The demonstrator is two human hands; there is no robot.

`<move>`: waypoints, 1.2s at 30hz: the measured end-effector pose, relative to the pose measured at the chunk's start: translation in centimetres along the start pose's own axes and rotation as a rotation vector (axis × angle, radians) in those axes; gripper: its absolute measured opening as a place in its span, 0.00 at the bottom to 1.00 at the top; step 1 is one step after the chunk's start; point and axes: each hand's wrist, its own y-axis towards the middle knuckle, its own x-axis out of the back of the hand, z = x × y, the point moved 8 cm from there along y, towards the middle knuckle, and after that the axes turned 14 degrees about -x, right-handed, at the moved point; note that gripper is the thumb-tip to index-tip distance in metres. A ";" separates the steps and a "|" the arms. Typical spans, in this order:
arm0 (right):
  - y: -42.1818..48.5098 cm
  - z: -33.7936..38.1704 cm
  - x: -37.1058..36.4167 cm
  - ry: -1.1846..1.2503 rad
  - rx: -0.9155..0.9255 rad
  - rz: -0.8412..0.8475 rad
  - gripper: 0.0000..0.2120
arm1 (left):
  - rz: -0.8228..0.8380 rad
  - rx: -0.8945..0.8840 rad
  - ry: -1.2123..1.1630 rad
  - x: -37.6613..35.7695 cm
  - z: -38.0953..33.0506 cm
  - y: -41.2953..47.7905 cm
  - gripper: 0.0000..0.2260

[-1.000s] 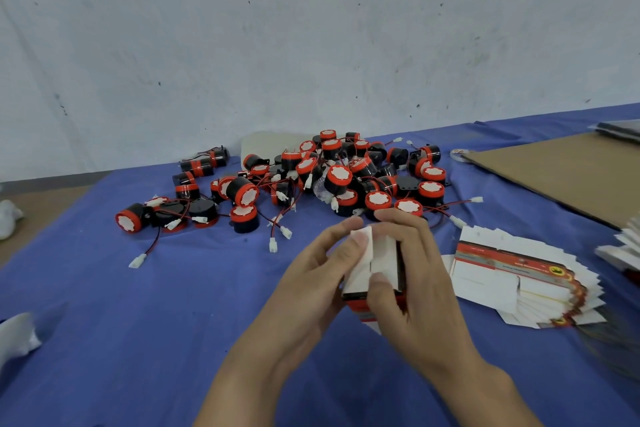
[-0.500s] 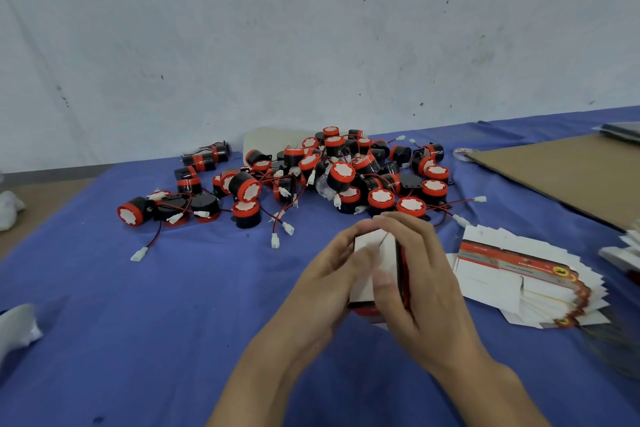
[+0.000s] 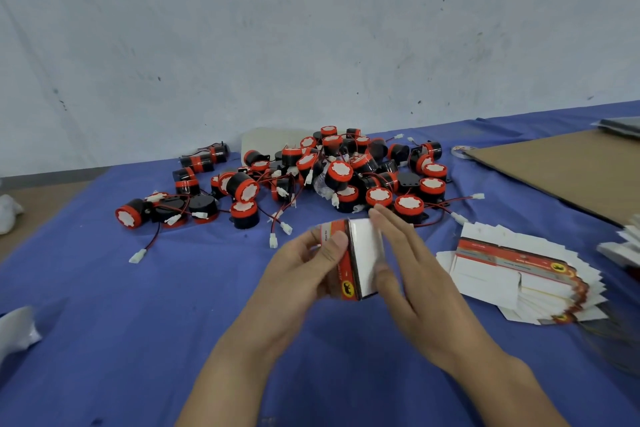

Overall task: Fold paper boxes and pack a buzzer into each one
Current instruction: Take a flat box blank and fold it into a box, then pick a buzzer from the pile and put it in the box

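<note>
I hold a small folded paper box (image 3: 360,260), red-printed with a white end face, just above the blue tablecloth (image 3: 138,305). My left hand (image 3: 308,263) grips it from the left, thumb curled over its red side. My right hand (image 3: 412,263) lies with straight fingers flat against the box's white face on the right. A pile of several black and red buzzers (image 3: 329,177) with red-black wires and white plugs lies just beyond the box. A fanned stack of flat unfolded boxes (image 3: 519,274) rests to the right.
A brown cardboard sheet (image 3: 568,173) covers the table's far right. White objects (image 3: 623,246) sit at the right edge, and a white crumpled object (image 3: 14,333) at the left edge. A pale wall stands behind the table.
The box has been turned so its red printed side shows on the left. My right hand's fingers have straightened against the white face. The view has shifted slightly.
</note>
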 end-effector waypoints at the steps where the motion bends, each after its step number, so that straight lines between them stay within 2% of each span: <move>1: 0.1 -0.7 -0.3 -0.038 -0.029 0.019 0.28 | -0.007 -0.090 0.302 0.7 -0.5 0.2 0.06; 3: 0.3 -2.1 -0.5 -0.061 -0.124 0.015 0.29 | 0.099 -0.233 0.960 0.2 -0.7 0.2 0.03; 4: 0.4 -2.8 -0.5 -0.023 -0.180 0.001 0.29 | 0.200 -0.274 1.208 -0.8 0.1 0.1 0.05; 6: 0.6 -4.3 -0.8 0.130 -0.332 -0.010 0.22 | 0.391 -0.383 1.436 -3.1 2.2 -0.9 0.15; 7: 0.7 -4.9 -1.2 0.241 -0.403 0.018 0.19 | 0.447 -0.426 1.455 -4.1 2.8 -1.3 0.16; 10: 0.8 -5.3 -2.7 0.454 -0.458 0.143 0.27 | 0.450 -0.549 1.398 -5.3 2.5 -1.6 0.15; 13: 1.0 -5.5 -3.7 0.493 -0.483 0.209 0.17 | 0.401 -0.681 1.248 -5.8 0.2 -1.9 0.14; 15: 1.3 -5.8 -3.0 0.500 -0.500 0.159 0.12 | 0.271 -0.764 1.174 -5.1 -1.5 -2.1 0.12; 17: 1.6 -5.9 -2.4 0.454 -0.516 0.142 0.09 | 0.055 -0.783 1.102 -2.6 -3.0 -2.0 0.11; 20: 1.6 -6.2 -2.4 0.488 -0.558 0.190 0.13 | -0.254 -0.594 0.933 2.7 -3.4 -0.7 0.08; 22: 1.7 -5.8 -2.1 0.515 -0.537 0.181 0.24 | -0.416 -0.438 0.813 6.7 -2.5 1.3 0.07; 24: 2.0 -5.9 -1.5 0.429 -0.505 0.105 0.30 | -0.519 -0.313 0.792 10.2 -1.6 4.0 0.11; 28: 2.3 -6.6 -0.8 0.247 -0.478 0.006 0.33 | -0.517 -0.019 1.090 15.8 0.4 9.1 0.24; 31: 2.5 -7.3 -0.7 0.220 -0.479 -0.010 0.35 | -0.420 0.115 1.122 18.2 1.9 11.9 0.34; 34: 2.9 -7.8 -0.6 0.242 -0.482 -0.018 0.36 | -0.423 0.143 1.080 19.1 2.8 13.5 0.32; 36: 2.9 -8.1 -0.5 0.254 -0.495 -0.022 0.37 | -0.468 0.143 1.154 19.0 2.9 13.8 0.29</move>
